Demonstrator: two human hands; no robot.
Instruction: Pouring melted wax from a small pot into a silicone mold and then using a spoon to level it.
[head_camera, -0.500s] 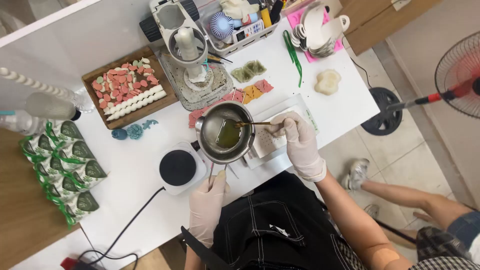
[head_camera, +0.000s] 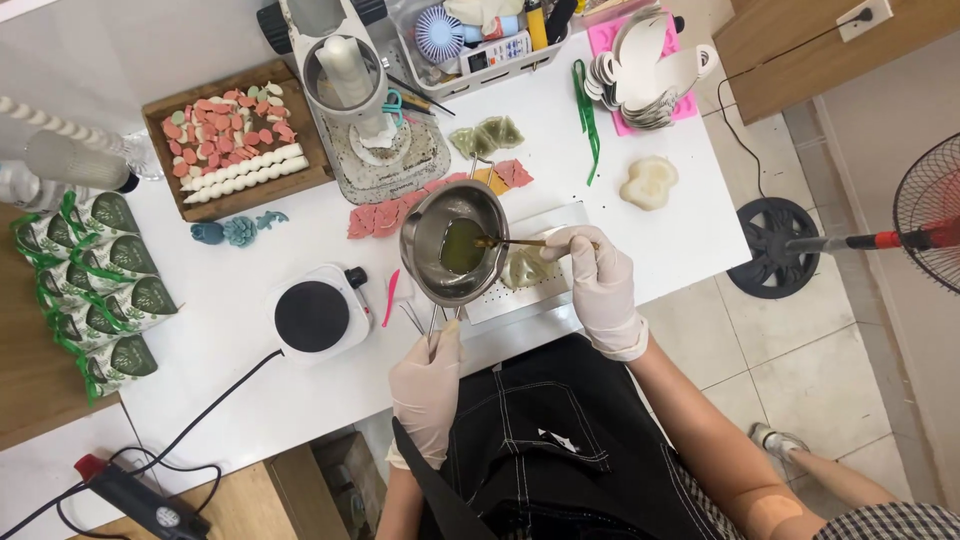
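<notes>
Steel and rigid, the small round melting pot (head_camera: 455, 240) of sloshing green liquid sits steadiest held by its thin handle, where the gloved left hand (head_camera: 428, 390) has its grip closed, while the gloved right hand (head_camera: 600, 285) pinches a slim gold stirring spoon (head_camera: 515, 242).

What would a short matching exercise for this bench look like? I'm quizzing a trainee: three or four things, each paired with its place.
Things:
1. metal pot
2. hot plate
3. wooden tray
4. small fan

Places:
A. in the basket at the table's far edge
B. far left, holding pink and white pieces
C. held by its handle in the left hand
D. on the table, left of the pot

Pairs: 1-C, 2-D, 3-B, 4-A
</notes>
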